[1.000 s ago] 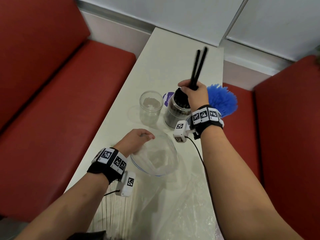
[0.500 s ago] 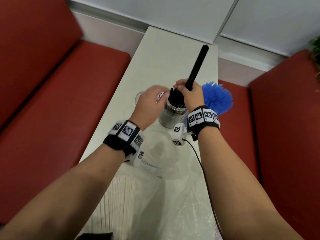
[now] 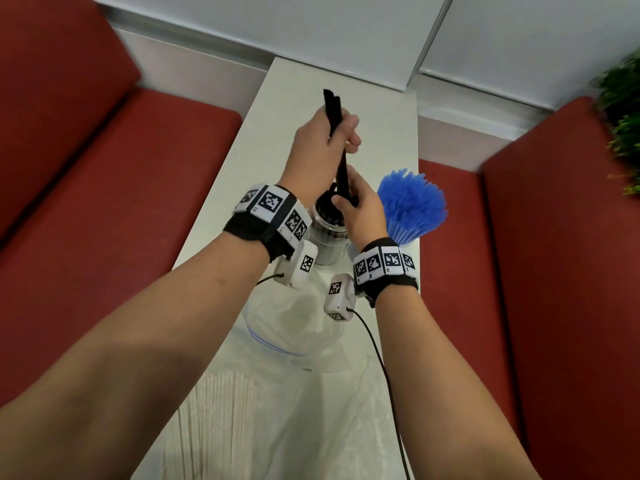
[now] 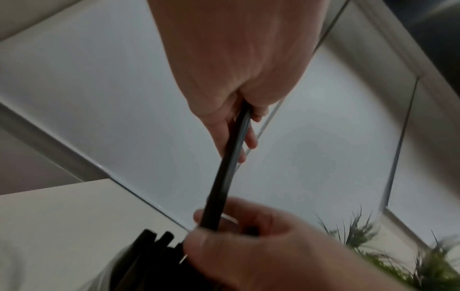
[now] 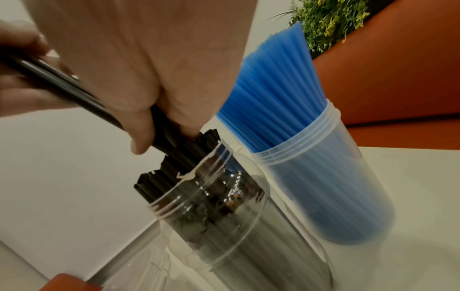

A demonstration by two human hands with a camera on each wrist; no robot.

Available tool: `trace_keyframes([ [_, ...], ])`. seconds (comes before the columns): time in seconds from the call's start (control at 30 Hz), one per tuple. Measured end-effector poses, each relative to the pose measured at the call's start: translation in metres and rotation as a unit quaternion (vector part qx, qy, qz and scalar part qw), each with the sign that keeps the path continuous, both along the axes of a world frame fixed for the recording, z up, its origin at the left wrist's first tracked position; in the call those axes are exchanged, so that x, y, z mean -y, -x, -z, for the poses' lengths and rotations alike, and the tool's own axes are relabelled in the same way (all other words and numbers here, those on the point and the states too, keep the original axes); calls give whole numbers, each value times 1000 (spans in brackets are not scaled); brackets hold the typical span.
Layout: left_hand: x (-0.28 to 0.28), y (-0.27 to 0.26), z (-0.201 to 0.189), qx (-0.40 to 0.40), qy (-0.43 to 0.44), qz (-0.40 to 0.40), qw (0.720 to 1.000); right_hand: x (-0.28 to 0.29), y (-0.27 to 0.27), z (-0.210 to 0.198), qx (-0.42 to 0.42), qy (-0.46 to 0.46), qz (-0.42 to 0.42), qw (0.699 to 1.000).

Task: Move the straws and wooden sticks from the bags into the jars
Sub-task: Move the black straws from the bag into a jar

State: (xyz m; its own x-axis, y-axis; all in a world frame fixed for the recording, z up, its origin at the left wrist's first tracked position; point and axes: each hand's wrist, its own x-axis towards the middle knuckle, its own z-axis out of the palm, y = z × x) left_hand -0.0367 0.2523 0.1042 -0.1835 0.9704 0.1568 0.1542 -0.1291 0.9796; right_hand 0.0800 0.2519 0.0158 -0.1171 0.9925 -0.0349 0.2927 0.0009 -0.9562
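Black straws (image 3: 335, 116), two or three in a tight bunch (the exact count cannot be told), are held by both hands above a clear jar (image 5: 219, 206) already packed with more black straws. The left hand (image 3: 320, 147) is wrapped around the upper part of the bunch; the right hand (image 3: 360, 209) pinches the lower part right at the jar's mouth, where the straw ends meet the packed ones. From the left wrist view the bunch (image 4: 224, 173) runs from the left hand (image 4: 234, 69) down into the right hand (image 4: 248, 246).

Two filled jars stand on the white table (image 3: 301, 98): the one with black straws, and just beside it at 3 o'clock a clear jar of blue straws (image 5: 323, 177), fanned out at the top. A third, empty jar (image 5: 139, 271) shows at 7 o'clock of the black one. Towards 6 o'clock lie one open clear bag (image 3: 294, 327) and a bag of pale wooden sticks (image 3: 221, 410).
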Motion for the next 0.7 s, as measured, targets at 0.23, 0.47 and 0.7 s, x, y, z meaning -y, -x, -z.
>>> trace_keyframes([
  [0.23,-4,13,-14,67,-39,-48,996,2,-4,1,10,-21,33,999],
  [0.47,13,15,-13,97,-82,-106,986,-10,7,1,293,-84,-54,951],
  [0.7,30,20,1,119,-86,-155,977,-13,12,25,418,-138,-48,897],
])
